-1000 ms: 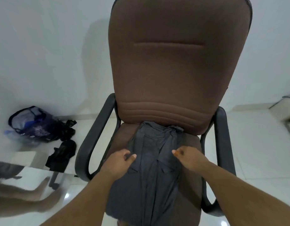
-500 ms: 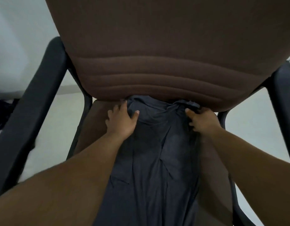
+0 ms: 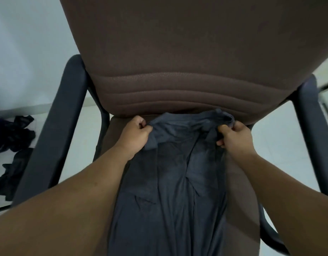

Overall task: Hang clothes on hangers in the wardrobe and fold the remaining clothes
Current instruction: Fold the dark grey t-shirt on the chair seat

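Forearms reach in from the bottom of the view, both stretched out over the chair seat (image 3: 238, 182), and between them a dark grey garment (image 3: 170, 182) lies lengthwise down the brown cushion, its near end running off the lower edge out of sight. Follow it up: the cloth is rumpled, with long creases running toward the far end. There the left hand (image 3: 133, 135) has its fingers curled in, thumb pressed against them, pinching the garment's top left corner, and the right hand (image 3: 235, 137) is closed the same way on the bunched top right corner, just under the backrest (image 3: 178, 52). Both hands clamped on fabric, then, right where seat meets back. It looks like a lift or a fold from the top edge is coming. The risk: that far edge sits snug against the gap under the backrest, so a tuck of cloth could catch there and drag. The right corner is wadded, so the hand may be holding several layers and the piece could come up twisted. The unseen near end could slide to the floor (image 3: 281, 145) as it rises. Beyond the black left armrest (image 3: 67, 111), more dark clothes (image 3: 13, 135) lie heaped on the pale tiles, still waiting
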